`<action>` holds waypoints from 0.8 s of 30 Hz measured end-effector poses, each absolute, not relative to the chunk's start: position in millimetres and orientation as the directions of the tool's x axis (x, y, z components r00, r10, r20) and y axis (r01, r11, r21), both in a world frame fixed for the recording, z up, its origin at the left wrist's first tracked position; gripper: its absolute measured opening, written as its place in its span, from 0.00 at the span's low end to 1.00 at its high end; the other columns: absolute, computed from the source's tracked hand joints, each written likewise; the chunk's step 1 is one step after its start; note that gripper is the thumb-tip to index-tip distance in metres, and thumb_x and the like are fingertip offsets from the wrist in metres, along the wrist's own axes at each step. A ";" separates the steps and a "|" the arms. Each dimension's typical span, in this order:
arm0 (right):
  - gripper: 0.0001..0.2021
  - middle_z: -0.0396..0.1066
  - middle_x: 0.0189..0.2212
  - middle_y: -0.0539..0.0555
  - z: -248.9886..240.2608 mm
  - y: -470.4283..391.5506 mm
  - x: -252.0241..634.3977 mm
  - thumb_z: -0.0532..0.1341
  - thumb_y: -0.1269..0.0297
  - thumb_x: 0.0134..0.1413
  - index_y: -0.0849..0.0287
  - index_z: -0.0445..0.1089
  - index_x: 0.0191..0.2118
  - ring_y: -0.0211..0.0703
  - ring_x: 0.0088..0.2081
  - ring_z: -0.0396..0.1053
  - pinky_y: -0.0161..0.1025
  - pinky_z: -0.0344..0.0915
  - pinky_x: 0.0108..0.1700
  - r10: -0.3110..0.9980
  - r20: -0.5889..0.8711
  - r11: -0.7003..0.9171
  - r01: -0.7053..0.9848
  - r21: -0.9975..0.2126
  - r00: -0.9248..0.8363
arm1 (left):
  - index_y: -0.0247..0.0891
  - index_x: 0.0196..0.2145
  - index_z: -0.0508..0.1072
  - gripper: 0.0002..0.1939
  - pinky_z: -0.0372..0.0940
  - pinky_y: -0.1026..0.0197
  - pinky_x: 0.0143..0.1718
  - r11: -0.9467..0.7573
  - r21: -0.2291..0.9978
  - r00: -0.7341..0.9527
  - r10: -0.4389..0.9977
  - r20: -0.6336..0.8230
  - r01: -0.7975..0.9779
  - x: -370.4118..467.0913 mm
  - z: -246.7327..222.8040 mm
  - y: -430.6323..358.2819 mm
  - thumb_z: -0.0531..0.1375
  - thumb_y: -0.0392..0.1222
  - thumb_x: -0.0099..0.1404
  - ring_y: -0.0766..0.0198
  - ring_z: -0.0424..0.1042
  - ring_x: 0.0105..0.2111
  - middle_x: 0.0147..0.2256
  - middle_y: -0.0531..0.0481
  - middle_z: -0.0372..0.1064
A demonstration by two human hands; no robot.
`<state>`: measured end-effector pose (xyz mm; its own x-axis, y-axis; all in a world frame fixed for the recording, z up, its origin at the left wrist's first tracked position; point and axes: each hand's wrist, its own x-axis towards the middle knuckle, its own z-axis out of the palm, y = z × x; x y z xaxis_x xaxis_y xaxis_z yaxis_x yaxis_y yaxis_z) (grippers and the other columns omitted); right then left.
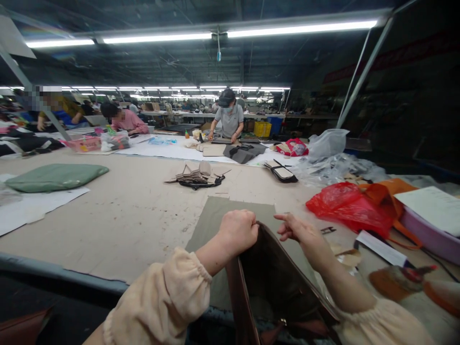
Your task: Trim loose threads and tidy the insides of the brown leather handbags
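Observation:
A dark brown bag (283,273) stands open at the table's front edge, its dark inside facing up. My left hand (239,232) is closed on the far end of the bag's rim. To the right of that rim, my right hand (296,230) is held in the air, fingers partly stretched and apart, with nothing seen in it. A grey-green sheet (212,220) lies flat on the table, under and beyond the bag. Near the bag's bottom, a small metal piece (283,322) shows on a brown strap.
On the table (125,211) are a green folded piece (57,177), a stack of beige pieces (201,176), a red plastic bag (348,206) and a purple basin (431,235). A person (229,117) works across the table; others are at the left.

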<state>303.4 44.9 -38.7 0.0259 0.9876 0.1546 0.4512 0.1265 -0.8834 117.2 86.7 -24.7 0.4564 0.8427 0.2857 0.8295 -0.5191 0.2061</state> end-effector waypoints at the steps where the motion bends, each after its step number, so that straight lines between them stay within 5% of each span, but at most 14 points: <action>1: 0.24 0.72 0.28 0.54 -35.9 44.8 303.1 0.48 0.48 0.57 0.62 0.70 0.44 0.42 0.28 0.70 0.38 0.65 0.34 0.986 0.161 0.123 0.488 -0.864 0.035 | 0.39 0.26 0.71 0.11 0.60 0.61 0.30 -0.520 0.205 0.456 0.842 0.288 0.829 117.6 -24.9 86.6 0.52 0.44 0.59 0.61 0.69 0.30 0.29 0.49 0.72; 10: 0.10 0.73 0.27 0.52 -23.8 40.2 276.2 0.55 0.61 0.52 0.56 0.72 0.29 0.42 0.30 0.69 0.35 0.57 0.30 0.949 0.265 0.260 0.901 -0.348 -0.171 | 0.38 0.27 0.71 0.10 0.60 0.61 0.29 -0.505 0.201 0.448 0.852 0.271 0.839 117.4 -22.5 86.8 0.52 0.42 0.58 0.60 0.70 0.30 0.29 0.48 0.72; 17: 0.13 0.70 0.22 0.51 -20.2 45.1 272.6 0.53 0.64 0.52 0.58 0.68 0.20 0.40 0.27 0.67 0.35 0.50 0.27 0.960 0.254 0.168 0.969 -0.184 -0.118 | 0.39 0.27 0.72 0.10 0.60 0.61 0.31 -0.492 0.236 0.438 0.864 0.246 0.838 118.0 -22.5 86.4 0.52 0.43 0.58 0.61 0.70 0.31 0.30 0.48 0.72; 20: 0.16 0.70 0.21 0.52 -15.8 43.2 271.7 0.52 0.59 0.54 0.59 0.70 0.21 0.40 0.27 0.66 0.35 0.51 0.27 0.975 0.193 0.162 0.945 -0.283 -0.109 | 0.39 0.27 0.72 0.10 0.60 0.62 0.33 -0.456 0.241 0.409 0.885 0.221 0.857 116.3 -22.1 86.5 0.52 0.43 0.58 0.61 0.70 0.32 0.31 0.48 0.72; 24: 0.22 0.72 0.33 0.52 -13.9 42.2 293.9 0.46 0.49 0.59 0.57 0.70 0.46 0.39 0.32 0.69 0.33 0.60 0.32 0.956 -0.010 0.184 0.627 -0.757 -0.292 | 0.38 0.25 0.70 0.10 0.58 0.63 0.32 -0.483 0.233 0.435 0.871 0.229 0.844 108.1 -22.5 88.1 0.53 0.45 0.58 0.62 0.69 0.32 0.30 0.49 0.72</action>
